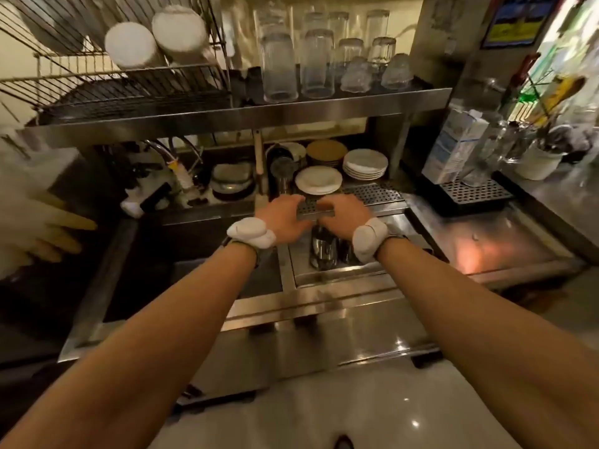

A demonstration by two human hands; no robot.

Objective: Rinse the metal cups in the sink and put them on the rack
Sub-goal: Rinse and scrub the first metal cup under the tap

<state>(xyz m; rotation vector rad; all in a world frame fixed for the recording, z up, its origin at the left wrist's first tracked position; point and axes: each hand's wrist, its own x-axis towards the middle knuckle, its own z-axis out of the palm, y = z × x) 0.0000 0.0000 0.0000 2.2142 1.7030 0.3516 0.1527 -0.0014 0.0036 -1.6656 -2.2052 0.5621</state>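
Observation:
Both my hands reach to the far edge of the small right sink basin (324, 278). My left hand (285, 215) and my right hand (343, 212) both grip a perforated metal grate (316, 211) from either side, holding it just above the basin. Below the grate, metal cups (324, 251) stand in the basin, partly hidden by my right wrist. More of the perforated drain rack (372, 192) lies behind, along the back ledge. Both wrists wear white bands.
A larger dark sink (194, 254) lies to the left with a faucet (168, 153). Stacked plates (364, 163) and bowls sit behind. An upper shelf (259, 111) carries glasses and a wire dish rack (113, 89). Another person's gloved hand (48, 228) is at left. A milk carton (453, 147) stands right.

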